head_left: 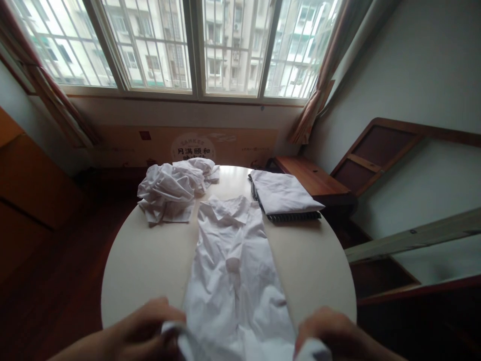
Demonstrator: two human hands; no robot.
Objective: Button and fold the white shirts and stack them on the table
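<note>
A white shirt (233,265) lies stretched lengthwise down the middle of a round cream table (150,255), its collar at the far end and its sides folded in. My left hand (145,328) is closed on the shirt's near hem at the bottom left. At the bottom right, my right hand (330,333) is closed on the other corner of that hem. Both hands sit at the table's near edge.
A crumpled heap of white clothes (173,188) lies at the table's far left. A folded white garment on a dark striped one (283,195) sits at the far right. A low wooden bench (311,180) and leaning wooden frames (391,150) stand to the right; a window is behind.
</note>
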